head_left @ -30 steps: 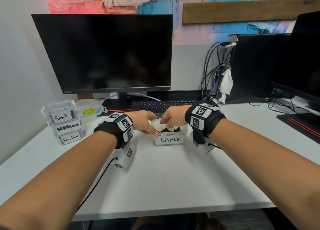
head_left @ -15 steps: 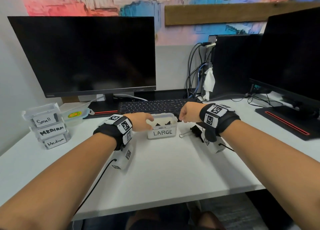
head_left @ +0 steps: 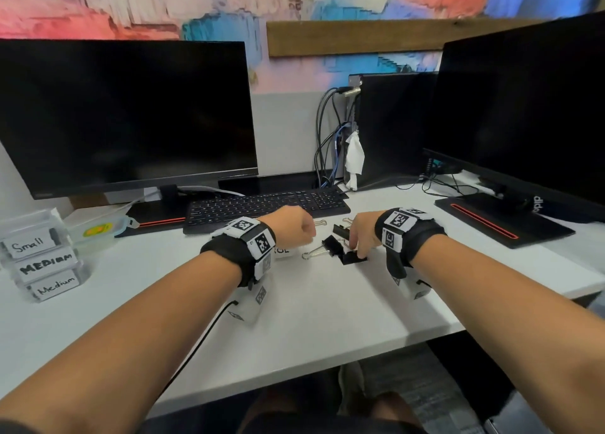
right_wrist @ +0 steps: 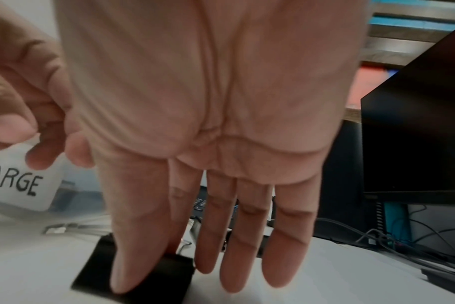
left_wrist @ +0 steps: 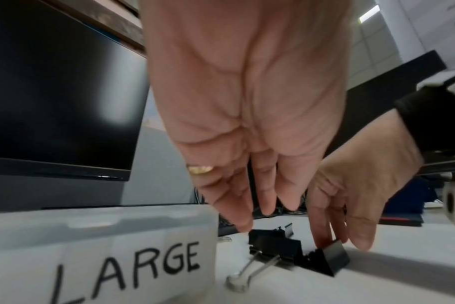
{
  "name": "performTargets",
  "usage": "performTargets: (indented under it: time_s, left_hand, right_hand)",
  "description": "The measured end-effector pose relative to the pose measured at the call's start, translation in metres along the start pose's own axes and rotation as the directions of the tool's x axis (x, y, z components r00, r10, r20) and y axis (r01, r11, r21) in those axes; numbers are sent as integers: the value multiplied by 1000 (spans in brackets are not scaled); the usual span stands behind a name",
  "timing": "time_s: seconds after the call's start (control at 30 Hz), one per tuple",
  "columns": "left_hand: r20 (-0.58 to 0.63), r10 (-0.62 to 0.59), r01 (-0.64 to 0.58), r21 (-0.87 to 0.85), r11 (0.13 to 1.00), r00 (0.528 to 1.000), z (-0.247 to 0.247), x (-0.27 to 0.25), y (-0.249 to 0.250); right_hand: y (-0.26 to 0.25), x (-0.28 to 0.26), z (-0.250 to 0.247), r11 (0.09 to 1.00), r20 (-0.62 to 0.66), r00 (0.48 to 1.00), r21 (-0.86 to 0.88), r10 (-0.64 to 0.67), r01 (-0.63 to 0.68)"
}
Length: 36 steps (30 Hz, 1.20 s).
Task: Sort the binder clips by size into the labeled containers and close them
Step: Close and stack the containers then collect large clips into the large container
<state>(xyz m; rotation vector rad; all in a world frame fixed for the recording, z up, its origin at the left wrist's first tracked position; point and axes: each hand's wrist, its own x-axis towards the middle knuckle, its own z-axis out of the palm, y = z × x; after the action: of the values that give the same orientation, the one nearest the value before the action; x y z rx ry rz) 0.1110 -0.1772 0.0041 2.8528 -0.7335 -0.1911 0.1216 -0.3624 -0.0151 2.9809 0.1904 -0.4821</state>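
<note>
Binder clip [head_left: 350, 258], matte black wedge, right hand [head_left: 363, 232] touching

- I get the head view from above, looking forward and down over the white desk [head_left: 327, 319]; it is the far, wide one, taking in both forearms, the black keyboard [head_left: 268, 204] and the large dark monitor [head_left: 131, 113] at left
- The left wrist view sits low by the desk and looks along the left hand [left_wrist: 247, 102] to its fingertips, with the clear plastic box labelled LARGE [left_wrist: 104, 246] very near at lower left
- The right wrist view looks along the right hand [right_wrist: 208, 102] likewise, just as near the desk
- All three share the black binder clip [head_left: 353, 258] at the right hand's fingertips; each wrist view also catches the other hand and the box
</note>
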Motion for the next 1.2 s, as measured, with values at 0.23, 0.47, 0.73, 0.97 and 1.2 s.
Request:
performTargets:
  time_s: [0.23,0.47,0.73,0.97,1.2]
  left_hand:
    - [256,-132,26,381,924,957,22,18,24]
    - [312,-214,43,475,879,926,26,27,31]
    - [356,-231,38,474,880,906,30,29,37]
    - [321,-176,31,409,912,930,15,27,33]
    - [138,-145,123,159,980,980,-42,10,6]
  right_hand:
    - [7,7,4,1000,81,997,0,-18,18]
    - [13,10,6,997,76,995,-27,-66,69]
    - [14,11,3,998,120,991,-4,-66,67]
    - [15,9,7,1000,128,992,-1,3,-3]
    - [11,-1,-15,997,74,997,74,6,-11]
